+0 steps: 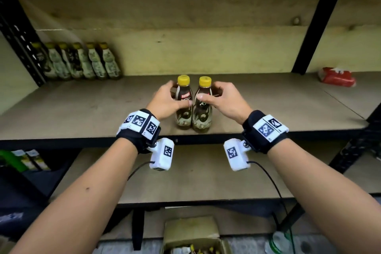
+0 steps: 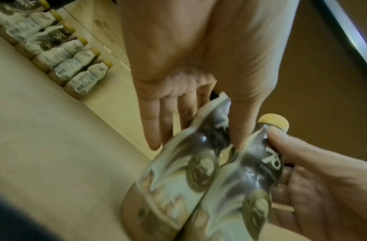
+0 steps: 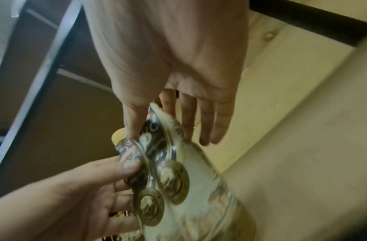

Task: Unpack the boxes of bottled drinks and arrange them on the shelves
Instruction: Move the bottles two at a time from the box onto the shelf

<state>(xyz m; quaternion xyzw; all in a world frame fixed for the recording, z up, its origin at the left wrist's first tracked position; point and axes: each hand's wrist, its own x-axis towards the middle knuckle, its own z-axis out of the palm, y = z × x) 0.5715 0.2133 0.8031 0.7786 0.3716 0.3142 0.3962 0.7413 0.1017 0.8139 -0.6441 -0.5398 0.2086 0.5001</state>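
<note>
Fingers (image 1: 165, 88) of both hands wrap two bottles (image 1: 193, 103); bottle row (image 1: 80, 62) stands far left

The head view looks forward and down from in front of the shelf (image 1: 82, 109), taking in both forearms and the two bottles (image 1: 193, 105) near its front edge. The left wrist view sits close to those bottles (image 2: 199, 179), facing along the left hand (image 2: 188, 65) toward the bottle row (image 2: 61, 53) at the back-left. The right wrist view looks along the right hand (image 3: 178, 57) at the same bottles (image 3: 178, 179), the part all three views share.
</note>
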